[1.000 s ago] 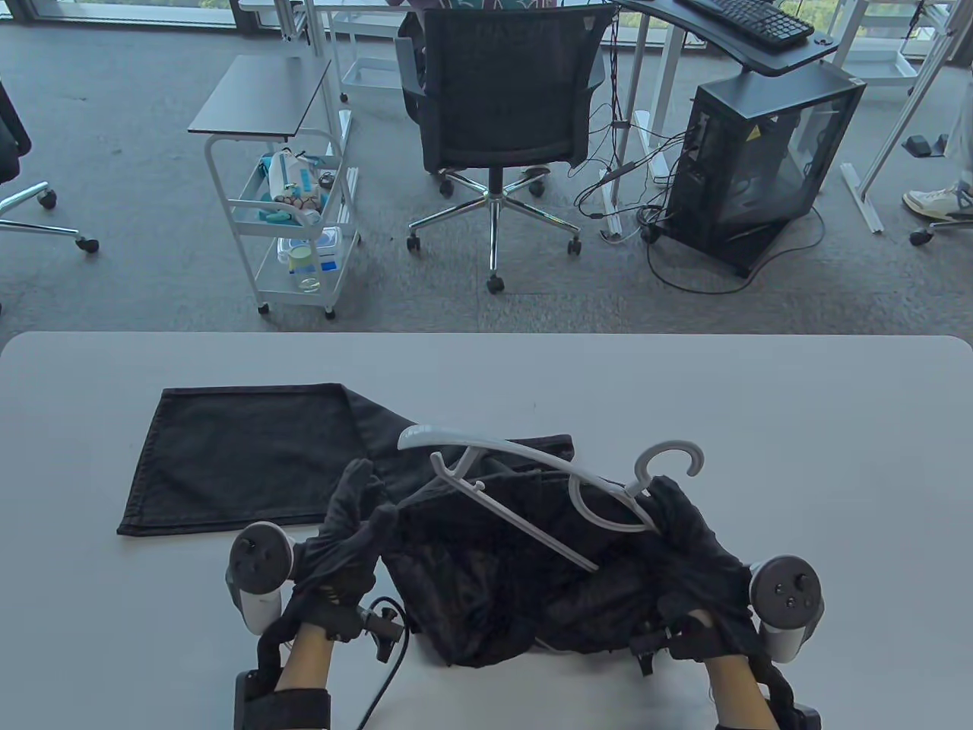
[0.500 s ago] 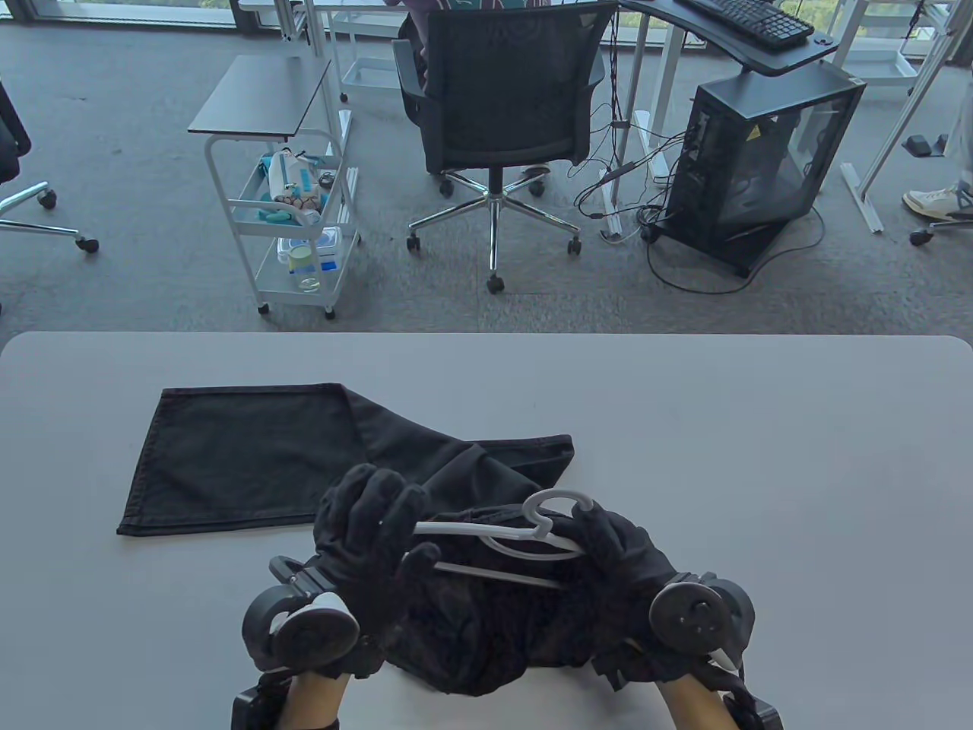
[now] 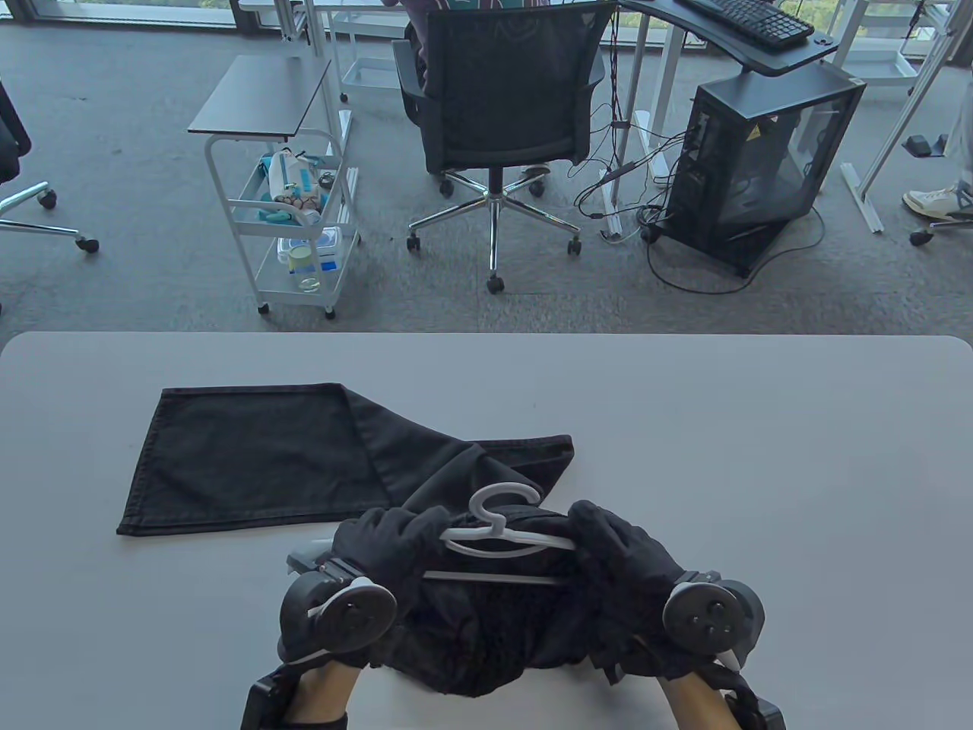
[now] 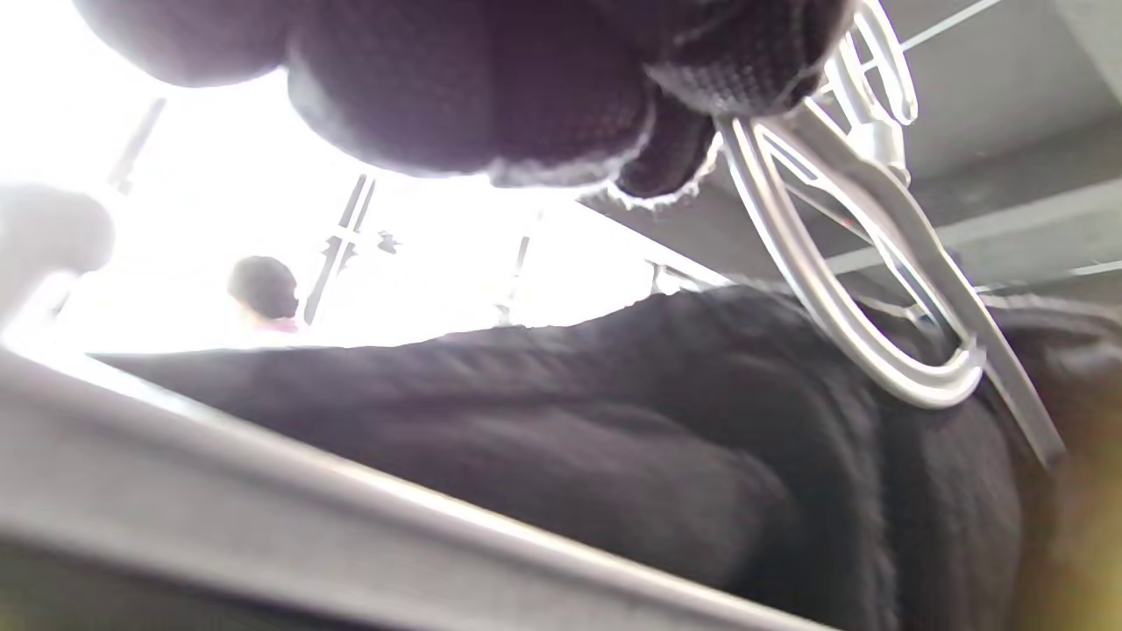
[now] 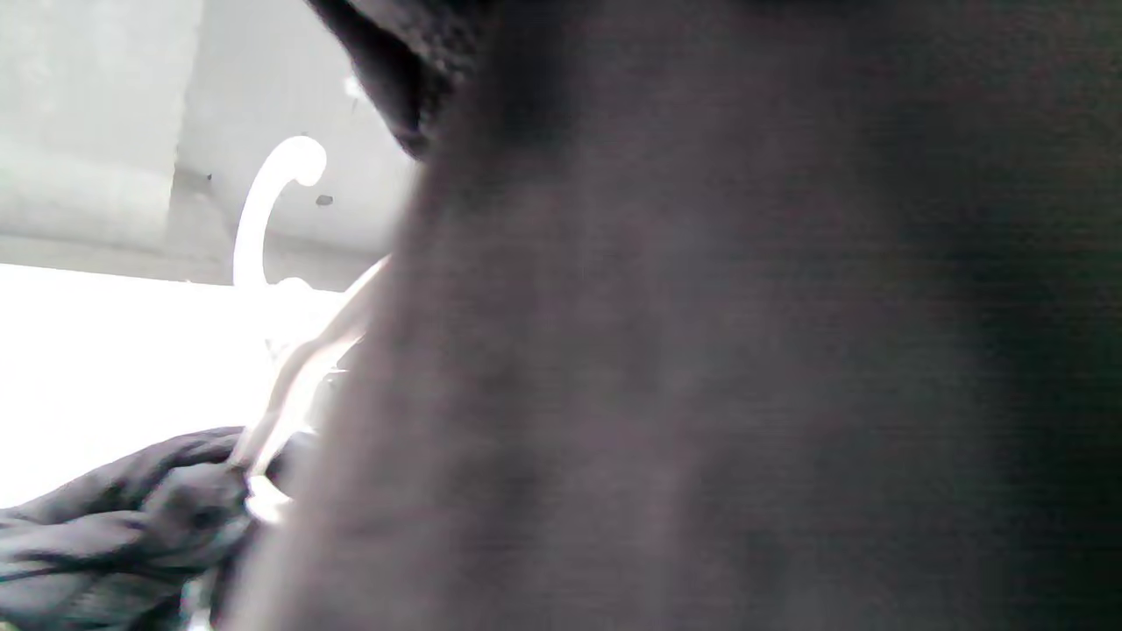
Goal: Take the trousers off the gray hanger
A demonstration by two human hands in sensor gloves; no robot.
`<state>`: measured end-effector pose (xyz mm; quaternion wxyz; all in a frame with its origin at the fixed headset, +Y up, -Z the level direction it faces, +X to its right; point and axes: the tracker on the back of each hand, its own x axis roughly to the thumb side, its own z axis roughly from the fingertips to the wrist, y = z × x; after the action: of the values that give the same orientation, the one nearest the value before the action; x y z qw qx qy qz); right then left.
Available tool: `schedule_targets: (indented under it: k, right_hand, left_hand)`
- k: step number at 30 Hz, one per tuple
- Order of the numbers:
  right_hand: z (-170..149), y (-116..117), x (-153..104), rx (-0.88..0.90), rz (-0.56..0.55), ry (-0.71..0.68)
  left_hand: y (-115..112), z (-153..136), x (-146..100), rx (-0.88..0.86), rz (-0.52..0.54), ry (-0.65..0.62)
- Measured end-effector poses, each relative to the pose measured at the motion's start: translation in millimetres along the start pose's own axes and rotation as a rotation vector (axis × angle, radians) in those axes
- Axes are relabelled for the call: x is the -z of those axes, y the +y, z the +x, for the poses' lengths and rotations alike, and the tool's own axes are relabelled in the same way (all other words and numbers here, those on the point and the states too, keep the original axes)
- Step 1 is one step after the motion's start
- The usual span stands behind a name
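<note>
The black trousers (image 3: 258, 456) lie on the white table, legs spread to the left, the waist end bunched at the front between my hands. The gray hanger (image 3: 498, 536) stands upright above the bunched cloth, hook up. My left hand (image 3: 395, 544) grips the hanger's left end and my right hand (image 3: 608, 544) grips its right end. In the left wrist view the hanger (image 4: 868, 289) hangs from my gloved fingers (image 4: 561, 96) over the dark cloth (image 4: 614, 456). In the right wrist view the hanger's hook (image 5: 267, 206) shows at left; dark blur fills the rest.
The white table (image 3: 760, 456) runs wide to the right and the far edge. Beyond it on the carpet stand an office chair (image 3: 502, 99), a white cart (image 3: 293, 220) and a black computer case (image 3: 760, 167).
The hanger has swung from lying tilted over the trousers to standing upright with its hook up. My left hand moved onto its left end; both hands drew closer together.
</note>
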<state>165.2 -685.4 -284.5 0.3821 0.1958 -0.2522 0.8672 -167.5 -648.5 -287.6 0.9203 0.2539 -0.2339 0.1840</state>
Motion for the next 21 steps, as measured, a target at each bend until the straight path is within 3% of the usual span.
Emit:
schedule_targets:
  k: [8,11,21]
  right_hand:
    - [-9.8,4.9,4.1,-0.149,-0.029,0.037]
    - [-15.2,7.1,5.1,-0.182,-0.024,0.056]
    - [-21.4,11.0,7.4,-0.169,-0.007,0.120]
  left_hand:
    - [16.0,-35.7,-7.7,-0.067,-0.016,0.143]
    - [19.2,-49.7,-10.0,-0.123,-0.107,0.251]
    - [22.7,-71.1,-18.1,-0.242,-0.134,0.308]
